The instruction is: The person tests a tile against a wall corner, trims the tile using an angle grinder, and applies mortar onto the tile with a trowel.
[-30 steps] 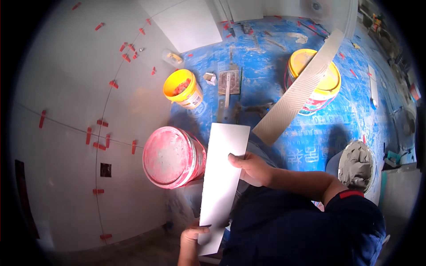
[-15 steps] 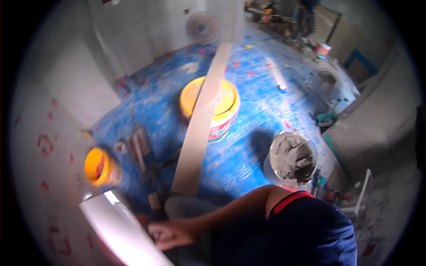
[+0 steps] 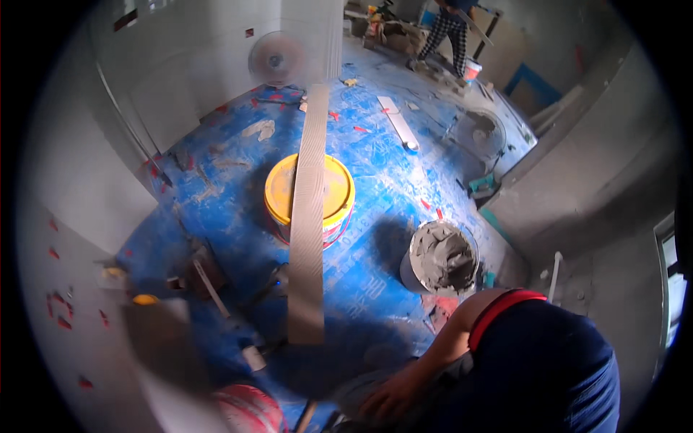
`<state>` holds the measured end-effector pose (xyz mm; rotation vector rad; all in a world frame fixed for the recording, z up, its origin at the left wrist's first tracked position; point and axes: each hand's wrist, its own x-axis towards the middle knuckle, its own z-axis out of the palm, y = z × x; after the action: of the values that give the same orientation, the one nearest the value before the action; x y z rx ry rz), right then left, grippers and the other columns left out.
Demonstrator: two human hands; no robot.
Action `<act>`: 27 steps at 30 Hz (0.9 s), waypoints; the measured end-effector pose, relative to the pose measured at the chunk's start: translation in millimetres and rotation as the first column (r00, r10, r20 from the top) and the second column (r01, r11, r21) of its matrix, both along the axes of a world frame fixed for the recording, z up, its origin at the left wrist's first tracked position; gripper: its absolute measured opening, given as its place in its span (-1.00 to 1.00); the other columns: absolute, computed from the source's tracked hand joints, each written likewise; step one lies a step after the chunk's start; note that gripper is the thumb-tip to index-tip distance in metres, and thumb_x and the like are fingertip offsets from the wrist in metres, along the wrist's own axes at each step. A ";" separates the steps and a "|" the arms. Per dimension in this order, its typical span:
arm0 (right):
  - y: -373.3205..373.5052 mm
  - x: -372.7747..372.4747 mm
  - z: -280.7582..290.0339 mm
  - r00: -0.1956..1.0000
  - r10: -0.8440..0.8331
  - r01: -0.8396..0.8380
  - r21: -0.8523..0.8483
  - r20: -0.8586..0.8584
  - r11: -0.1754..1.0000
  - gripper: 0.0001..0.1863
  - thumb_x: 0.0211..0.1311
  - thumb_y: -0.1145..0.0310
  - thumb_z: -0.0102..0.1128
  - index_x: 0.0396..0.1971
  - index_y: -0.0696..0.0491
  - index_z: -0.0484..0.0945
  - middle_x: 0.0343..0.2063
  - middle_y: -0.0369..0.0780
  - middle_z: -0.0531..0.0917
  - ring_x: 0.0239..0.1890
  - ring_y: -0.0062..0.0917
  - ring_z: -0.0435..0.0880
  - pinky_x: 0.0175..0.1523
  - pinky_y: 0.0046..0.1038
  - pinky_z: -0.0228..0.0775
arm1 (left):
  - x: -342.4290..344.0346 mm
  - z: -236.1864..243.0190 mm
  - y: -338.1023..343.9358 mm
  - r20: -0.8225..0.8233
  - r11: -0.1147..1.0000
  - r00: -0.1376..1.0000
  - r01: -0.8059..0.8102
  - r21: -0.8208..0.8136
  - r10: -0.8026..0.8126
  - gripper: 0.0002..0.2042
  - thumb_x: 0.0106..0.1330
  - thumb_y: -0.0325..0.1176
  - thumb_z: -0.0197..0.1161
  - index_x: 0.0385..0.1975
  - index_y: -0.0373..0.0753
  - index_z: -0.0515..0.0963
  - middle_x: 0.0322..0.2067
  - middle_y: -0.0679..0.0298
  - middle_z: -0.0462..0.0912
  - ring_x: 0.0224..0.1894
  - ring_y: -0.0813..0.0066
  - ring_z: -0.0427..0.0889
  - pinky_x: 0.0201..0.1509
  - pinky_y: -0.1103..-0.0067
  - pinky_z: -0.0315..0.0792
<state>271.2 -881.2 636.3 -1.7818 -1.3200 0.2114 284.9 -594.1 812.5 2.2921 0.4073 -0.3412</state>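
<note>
My right hand point(image 3: 393, 395) rests low in the view on what looks like my grey-clad knee, fingers spread in shadow and holding nothing. My left hand is out of sight. At the lower left stands a blurred tile piece point(image 3: 164, 339), brownish-grey above and pale below; what supports it is hidden. A long narrow tile strip point(image 3: 308, 216), its surface combed with ridges of adhesive, lies across the yellow lid of a bucket point(image 3: 338, 189). Right of it, a bucket of grey mortar point(image 3: 444, 256) sits near my right arm.
Blue sheeting point(image 3: 375, 260) covers the floor. A trowel-like tool point(image 3: 209, 285) lies at left, and a red-and-white rounded object point(image 3: 249, 410) sits at the bottom. Farther off are a white strip point(image 3: 398, 124), a fan point(image 3: 276, 59) and a person point(image 3: 451, 32) holding a long piece.
My right hand has left the white tile piece and moved right to my knee. The tile piece now shows a brownish-grey face. The whole view has shifted, showing more of the far person.
</note>
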 end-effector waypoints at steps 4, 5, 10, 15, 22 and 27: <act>-52.0 -17.1 121.8 0.984 -0.051 0.013 -0.223 -0.169 0.975 -0.56 0.40 0.06 0.09 0.16 -0.06 0.48 0.39 -0.09 0.22 0.46 -0.11 0.12 0.34 -0.04 0.21 | -1.0 67.3 -22.7 -0.154 0.968 0.963 0.235 0.087 -0.220 -0.53 0.31 -0.04 0.08 0.03 -0.31 0.49 -0.26 0.07 0.56 -0.33 0.24 0.43 -0.21 0.42 0.23; -64.1 -15.6 160.2 0.983 -0.075 0.019 -0.314 -0.166 0.949 -0.57 0.39 0.06 0.08 0.14 -0.06 0.50 0.37 -0.10 0.26 0.43 -0.14 0.17 0.34 -0.07 0.23 | -0.8 88.3 -26.5 -0.198 0.951 0.941 0.297 0.091 -0.275 -0.51 0.31 -0.02 0.08 0.04 -0.31 0.49 -0.25 0.05 0.56 -0.31 0.21 0.44 -0.19 0.40 0.24; -157.5 -4.4 336.9 0.750 -0.395 0.211 -0.374 -0.531 0.903 -0.69 0.35 0.11 0.05 -0.02 -0.13 0.62 0.18 -0.23 0.48 0.38 -0.01 0.21 0.31 -0.07 0.28 | 3.7 210.7 -60.2 -0.405 0.834 0.792 0.540 0.113 -0.457 -0.43 0.30 0.09 0.08 0.07 -0.30 0.48 -0.19 -0.05 0.56 -0.24 0.04 0.46 -0.08 0.29 0.28; -292.1 34.7 453.8 0.778 -0.611 0.480 -0.766 0.147 0.427 -0.75 0.28 0.24 0.03 -0.25 -0.01 0.66 0.01 -0.16 0.57 0.22 -0.18 0.44 0.20 -0.26 0.43 | 49.2 327.6 -137.3 -0.537 0.735 0.673 0.664 0.137 -0.508 -0.34 0.29 0.21 0.09 0.10 -0.30 0.47 -0.12 -0.15 0.57 -0.16 -0.12 0.48 0.03 0.18 0.31; -530.7 116.8 522.4 0.552 -0.808 0.203 -0.907 -0.205 0.369 -0.72 0.29 0.19 0.01 -0.32 0.03 0.66 -0.12 -0.08 0.61 -0.06 -0.17 0.62 0.02 -0.15 0.48 | 253.3 517.3 -405.3 -0.109 0.826 0.823 0.563 0.023 -0.557 -0.34 0.35 0.28 0.02 -0.37 -0.37 0.59 -0.46 -0.19 0.59 -0.33 -0.26 0.56 -0.25 0.08 0.34; -730.7 163.7 578.1 -0.120 -0.969 0.627 -0.773 -0.215 0.094 -0.63 0.30 0.08 0.05 -0.10 0.01 0.62 -0.06 -0.05 0.66 -0.01 -0.10 0.63 0.10 -0.12 0.46 | 437.4 597.3 -639.4 -0.079 0.711 0.762 0.632 0.310 -0.643 -0.47 0.31 0.09 0.22 -0.52 -0.39 0.51 -0.53 -0.13 0.57 -0.47 -0.08 0.52 -0.34 0.20 0.39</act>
<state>434.9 -1611.9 1214.4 -2.1704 0.8051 0.4330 722.3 -1233.6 1409.9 2.7065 -0.4185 -0.6118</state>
